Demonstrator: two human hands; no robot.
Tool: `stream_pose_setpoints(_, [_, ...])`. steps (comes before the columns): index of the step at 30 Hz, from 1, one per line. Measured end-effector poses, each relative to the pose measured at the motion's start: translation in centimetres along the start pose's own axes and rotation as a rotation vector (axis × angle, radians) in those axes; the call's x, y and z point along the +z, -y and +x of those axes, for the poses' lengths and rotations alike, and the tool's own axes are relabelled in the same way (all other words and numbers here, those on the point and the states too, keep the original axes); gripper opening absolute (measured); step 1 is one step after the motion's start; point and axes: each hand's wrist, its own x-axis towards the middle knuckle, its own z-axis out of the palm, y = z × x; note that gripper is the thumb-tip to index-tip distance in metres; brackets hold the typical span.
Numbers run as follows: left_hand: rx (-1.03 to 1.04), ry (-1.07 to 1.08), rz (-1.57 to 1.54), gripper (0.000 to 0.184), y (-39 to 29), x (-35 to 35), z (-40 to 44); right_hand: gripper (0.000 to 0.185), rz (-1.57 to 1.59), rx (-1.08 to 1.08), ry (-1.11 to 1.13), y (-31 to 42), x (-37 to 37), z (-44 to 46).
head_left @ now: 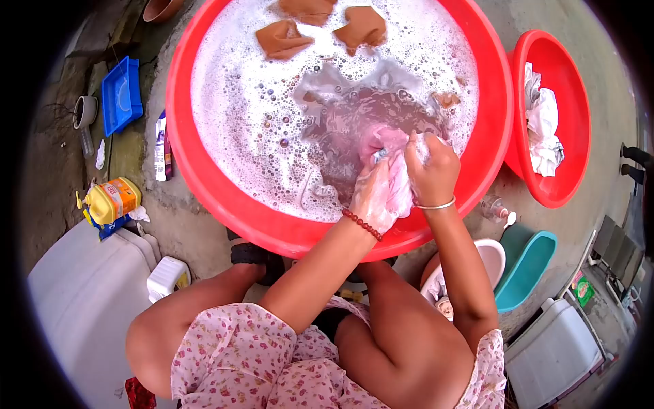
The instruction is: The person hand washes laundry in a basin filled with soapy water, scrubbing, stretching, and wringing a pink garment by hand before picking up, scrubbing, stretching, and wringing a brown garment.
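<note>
A wet pink cloth [399,185] is bunched between my two hands at the near right side of a large red basin [185,143]. My left hand [373,194], coated in suds, grips the cloth from the left. My right hand [434,167] is closed in a fist on the cloth's right side. Part of the pink cloth dips into the soapy water [340,136], where the foam has parted. Brown cloth [361,28] pokes up through the foam at the far side.
A smaller red basin [575,129] with white cloth [543,126] stands at the right. Nearer are a teal tub [528,273] and a white basin [492,255] holding cloth. On the left lie a yellow jug [112,201], a blue tray [122,95] and a white container [167,278].
</note>
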Motion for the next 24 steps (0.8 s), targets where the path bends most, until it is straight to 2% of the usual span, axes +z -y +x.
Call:
stream_pose_setpoints(1, [-0.005,0.012,0.005,0.025,-0.7,0.2,-0.4,0.022,0.004,0.004,-0.005,0.1,-0.4,0.2])
stream_pose_setpoints(2, [0.157,-0.05,0.535,0.027,-1.5,0.7,-1.1,0.021,0.085,0.029,0.011,2.0,-1.2,-0.6])
stream_pose_setpoints(4, [0.319,-0.12,1.05,0.029,-1.7,0.1,-1.1,0.021,0.192,-0.048,0.085,3.9,-1.9,-2.1])
stream_pose_setpoints(7, [-0.199,0.384,-0.144,0.02,-1.8,-4.1,1.1,0.02,0.286,-0.11,0.109,3.3,-1.4,-2.5])
stream_pose_setpoints(8, [0.01,0.097,0.233,0.021,-1.4,1.1,-1.4,0.02,0.195,-0.033,0.039,0.1,-0.5,-1.0])
stream_pose_setpoints(9, [-0.065,-0.09,0.048,0.022,-0.1,0.8,-0.5,0.02,0.103,0.042,-0.042,-1.8,0.1,0.1])
stream_pose_setpoints(11, [-0.138,0.134,-0.019,0.022,-0.9,0.7,-0.4,0.02,0.049,0.051,-0.051,-1.1,-0.7,-0.6])
stream_pose_setpoints(13, [-0.133,-0.069,-0.021,0.022,-1.3,2.7,-1.3,0.019,0.068,0.048,-0.067,0.8,-1.3,-0.7])
stream_pose_setpoints(14, [-0.144,0.036,0.007,0.023,-1.6,0.4,-0.6,0.017,0.228,0.058,-0.006,2.5,-1.9,-1.9])
stream_pose_setpoints(15, [-0.155,0.023,-0.003,0.023,-1.2,0.0,-0.7,0.016,0.275,-0.035,0.051,4.6,-2.6,-3.1])
stream_pose_setpoints(17, [-0.179,0.063,-0.064,0.023,-0.6,-0.5,-1.0,0.017,0.288,-0.062,0.078,5.3,-2.3,-4.0])
stream_pose_setpoints(19, [-0.171,0.123,-0.121,0.023,-0.6,-0.3,-1.1,0.021,0.195,0.026,-0.03,1.6,-0.8,-2.0])
stream_pose_setpoints(21, [-0.179,0.217,-0.138,0.022,-1.1,0.8,-1.7,0.02,-0.004,0.17,-0.046,-3.3,0.5,0.1])
stream_pose_setpoints(23, [-0.043,0.056,0.059,0.024,-1.7,5.2,-2.4,0.026,0.124,0.439,-0.073,-5.5,0.6,0.5])
stream_pose_setpoints(24, [0.032,0.096,0.188,0.031,-2.7,6.2,-2.7,0.03,0.341,0.563,-0.073,-6.6,-0.1,1.0])
